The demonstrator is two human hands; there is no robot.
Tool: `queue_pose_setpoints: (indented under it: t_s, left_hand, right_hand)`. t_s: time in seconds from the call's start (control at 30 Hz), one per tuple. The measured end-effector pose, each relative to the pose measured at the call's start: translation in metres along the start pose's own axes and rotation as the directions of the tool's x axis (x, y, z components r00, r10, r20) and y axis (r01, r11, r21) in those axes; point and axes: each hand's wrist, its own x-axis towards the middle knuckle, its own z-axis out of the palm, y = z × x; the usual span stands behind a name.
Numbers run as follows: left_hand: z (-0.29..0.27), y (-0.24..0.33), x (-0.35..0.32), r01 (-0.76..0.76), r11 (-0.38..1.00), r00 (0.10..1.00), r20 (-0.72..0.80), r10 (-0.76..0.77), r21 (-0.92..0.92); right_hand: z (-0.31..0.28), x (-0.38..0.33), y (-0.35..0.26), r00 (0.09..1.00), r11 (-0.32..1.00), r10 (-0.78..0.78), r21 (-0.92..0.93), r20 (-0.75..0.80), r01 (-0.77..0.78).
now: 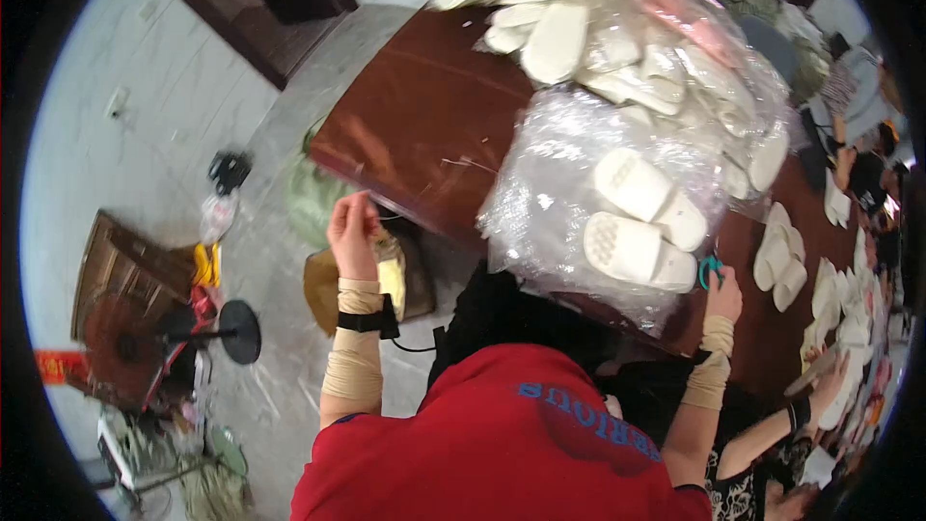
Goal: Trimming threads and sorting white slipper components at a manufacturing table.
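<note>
My left hand [355,233] is raised beside the left edge of the brown table, its fingertips pinched together. A thin pale strand shows near the fingers, but what they hold is too small to make out. At the table's front edge, my right hand [723,297] is closed on small teal-handled scissors [709,272]; the blades are hard to see. Between the hands, clear plastic bags [550,174] lie flat on the table. A pair of white slippers [625,249] rests on them, sole to sole with further white slipper parts [632,183] just beyond.
White slippers in plastic [555,43] are heaped at the back of the brown table [424,125], with a pink one [666,5] among them. More white slippers [776,256] line the right side, where a co-worker's arm [762,439] reaches in. A fan [125,342] stands on the left.
</note>
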Motion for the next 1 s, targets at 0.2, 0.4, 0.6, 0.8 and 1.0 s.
queue_pose_setpoints:
  t_s: [0.2,0.4,0.6,0.8,1.0]
  left_hand:
    - [-0.193,-0.054,-0.025,0.044,0.961,0.846,-0.522,0.108,0.272]
    - [-0.289,-0.110,-0.034,0.308,0.779,0.771,-0.623,0.132,0.546]
    - [-0.165,-0.118,-0.004,-0.014,0.366,0.880,-0.162,0.447,0.930]
    - [0.133,-0.033,-0.033,-0.813,0.476,0.501,0.820,0.277,0.336]
    - [0.214,-0.124,-0.039,-0.874,0.316,0.395,0.919,0.015,0.370]
  right_hand:
    - [0.014,-0.009,0.007,0.991,0.949,0.026,-0.314,0.132,0.017]
    - [0.005,-0.010,-0.015,0.988,0.983,-0.146,-0.123,-0.058,0.138]
    - [-0.015,-0.031,-0.097,0.988,0.736,-0.141,0.674,0.063,0.062]
    - [0.000,-0.039,-0.160,0.947,0.567,0.100,0.765,0.304,-0.306]
    - [-0.048,-0.040,-0.142,0.959,0.795,0.067,0.566,0.276,-0.218]
